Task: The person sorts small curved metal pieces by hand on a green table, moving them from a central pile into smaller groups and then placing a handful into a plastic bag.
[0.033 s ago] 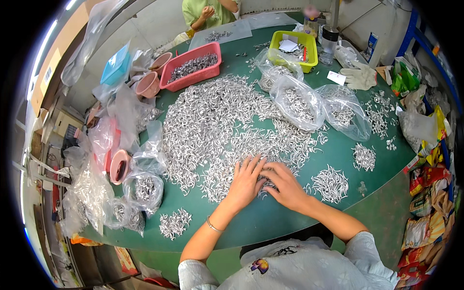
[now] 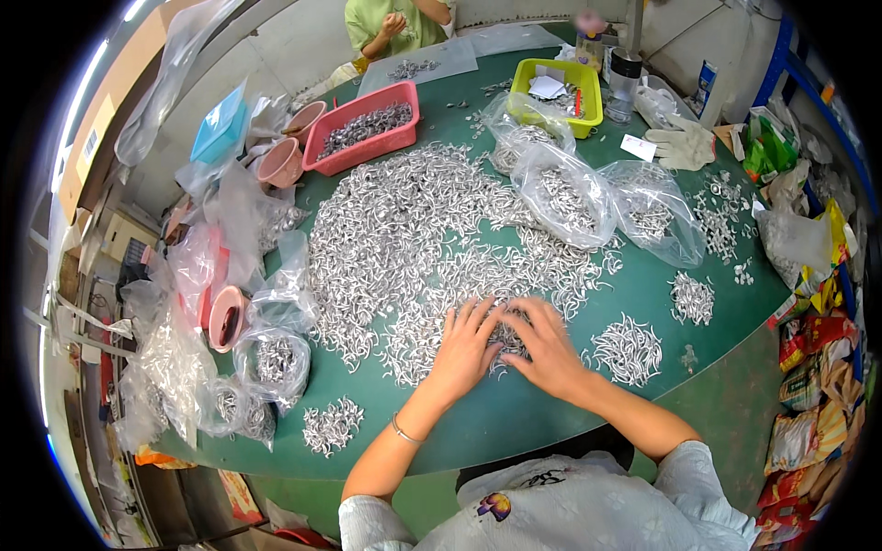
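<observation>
Pieces of curved metal (image 2: pixel 386 230) lie in a wide pile across the middle of the green desk (image 2: pixel 478 427). At the pile's near edge, the left hand (image 2: pixel 467 347) spreads its fingers over them; the right hand (image 2: pixel 548 354) arches just beside it, fingers bent and apart. A small heap (image 2: pixel 627 351) lies to the right, another heap (image 2: pixel 333 425) near left. Clear bags (image 2: pixel 565 197) and a yellow tub (image 2: pixel 595 96) sit far right, a pink tray (image 2: pixel 367 153) far left.
</observation>
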`<state>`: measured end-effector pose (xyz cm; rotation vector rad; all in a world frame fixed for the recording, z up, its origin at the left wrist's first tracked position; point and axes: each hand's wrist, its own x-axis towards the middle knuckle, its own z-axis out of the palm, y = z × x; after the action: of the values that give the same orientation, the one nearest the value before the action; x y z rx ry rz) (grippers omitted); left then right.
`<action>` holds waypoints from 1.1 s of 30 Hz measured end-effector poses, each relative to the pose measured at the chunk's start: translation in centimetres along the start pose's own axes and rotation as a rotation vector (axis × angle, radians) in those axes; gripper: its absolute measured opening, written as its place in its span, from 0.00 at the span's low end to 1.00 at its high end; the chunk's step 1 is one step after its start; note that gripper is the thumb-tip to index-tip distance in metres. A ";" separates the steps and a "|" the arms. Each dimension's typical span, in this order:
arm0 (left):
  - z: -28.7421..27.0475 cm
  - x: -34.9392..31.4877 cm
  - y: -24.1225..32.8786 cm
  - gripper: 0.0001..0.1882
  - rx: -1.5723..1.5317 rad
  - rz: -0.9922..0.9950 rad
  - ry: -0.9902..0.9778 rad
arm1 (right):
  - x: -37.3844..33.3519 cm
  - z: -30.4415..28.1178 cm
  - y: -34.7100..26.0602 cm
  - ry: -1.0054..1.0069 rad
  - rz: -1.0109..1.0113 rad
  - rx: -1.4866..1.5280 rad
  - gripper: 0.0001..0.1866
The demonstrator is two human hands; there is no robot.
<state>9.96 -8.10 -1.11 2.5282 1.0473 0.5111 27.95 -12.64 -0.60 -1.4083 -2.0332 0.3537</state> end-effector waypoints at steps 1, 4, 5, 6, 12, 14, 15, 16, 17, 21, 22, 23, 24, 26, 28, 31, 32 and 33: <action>0.0 -0.3 0.0 0.32 -0.018 0.018 0.012 | -0.1 -0.5 -0.1 0.060 0.047 -0.067 0.35; -0.4 -1.3 0.2 0.29 -0.042 0.040 0.047 | -1.4 0.8 0.2 -0.055 -0.013 -0.083 0.36; -0.5 -1.9 0.1 0.29 -0.048 0.039 0.044 | -1.6 1.0 -0.3 -0.088 -0.044 -0.097 0.35; -0.5 -2.4 0.1 0.28 -0.025 0.050 0.074 | -1.8 1.3 -0.6 -0.035 -0.102 -0.132 0.29; -0.9 -4.0 0.8 0.16 -0.092 0.027 0.097 | -2.3 2.6 -0.8 0.016 -0.288 -0.073 0.18; -1.0 -4.5 0.8 0.14 -0.114 -0.021 0.118 | -2.1 3.4 -0.5 0.039 -0.305 0.032 0.14; -1.0 -4.2 0.5 0.15 -0.122 -0.005 0.131 | -1.9 4.4 0.0 0.131 -0.277 0.055 0.09; -0.7 -4.0 0.2 0.17 -0.105 0.019 0.153 | -2.0 5.2 0.8 0.288 -0.254 0.127 0.17; -0.4 -4.1 -0.9 0.18 -0.068 0.031 0.183 | -1.6 4.2 0.5 0.193 -0.205 0.042 0.16; 1.8 -2.0 -4.7 0.22 0.207 0.039 0.260 | 1.3 9.1 2.6 0.267 -0.075 -0.135 0.37; 0.1 1.0 2.8 0.24 0.323 0.046 0.168 | 1.5 10.1 3.4 0.280 -0.095 -0.146 0.39; -0.1 1.0 2.9 0.24 0.359 0.074 0.146 | 1.8 9.0 2.7 0.158 -0.112 -0.125 0.34; -0.2 1.1 2.7 0.24 0.397 0.164 0.120 | 4.1 14.2 6.1 0.361 -0.169 -0.157 0.27; 0.3 0.6 -0.3 0.23 0.493 0.193 0.084 | 4.0 14.3 6.8 0.440 -0.167 -0.310 0.23; 1.7 2.1 0.3 0.23 0.397 0.257 0.025 | 4.4 15.0 6.5 0.492 -0.226 -0.199 0.20; 4.6 5.0 5.1 0.22 0.110 0.349 -0.197 | 4.8 15.3 4.4 0.591 -0.282 -0.275 0.17; 5.5 6.1 7.3 0.22 0.001 0.380 -0.315 | 4.8 15.0 4.0 0.629 -0.292 -0.349 0.17; 6.3 7.0 9.8 0.21 -0.101 0.414 -0.451 | 5.0 14.7 3.7 0.604 -0.276 -0.326 0.16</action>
<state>23.28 -10.71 -0.84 2.5952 0.3302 0.0770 20.28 -4.73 -12.12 -1.1949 -1.7757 -0.4889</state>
